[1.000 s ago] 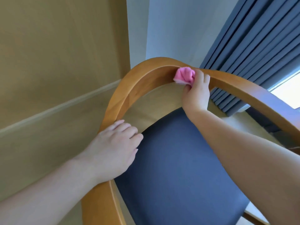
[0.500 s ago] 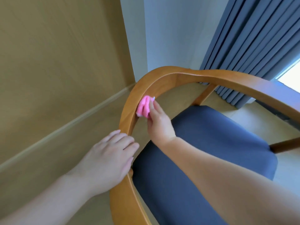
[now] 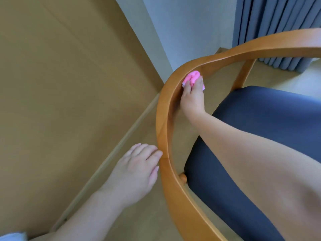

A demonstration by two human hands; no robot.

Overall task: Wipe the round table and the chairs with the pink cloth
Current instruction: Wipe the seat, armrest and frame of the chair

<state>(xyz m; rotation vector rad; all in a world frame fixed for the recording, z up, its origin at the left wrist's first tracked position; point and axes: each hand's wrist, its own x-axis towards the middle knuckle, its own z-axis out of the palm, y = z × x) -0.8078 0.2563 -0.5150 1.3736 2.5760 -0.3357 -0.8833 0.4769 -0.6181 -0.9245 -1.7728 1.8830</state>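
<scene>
A wooden chair has a curved back rail (image 3: 163, 129) and a dark blue seat cushion (image 3: 260, 122). My right hand (image 3: 192, 96) grips the bunched pink cloth (image 3: 192, 78) and presses it against the inner face of the rail near its bend. My left hand (image 3: 137, 169) hangs just outside the rail, fingers relaxed, fingertips close to or touching the rail's outer edge. The round table is out of view.
A tan wood-panelled wall (image 3: 60, 75) with a skirting board stands close on the left. A pale blue wall and grey-blue curtain (image 3: 278, 23) lie behind the chair. Beige floor shows between chair and wall.
My right hand slid the pink cloth from the top of the rail down its left inner side. My left hand came off the rail top and now sits beside it.
</scene>
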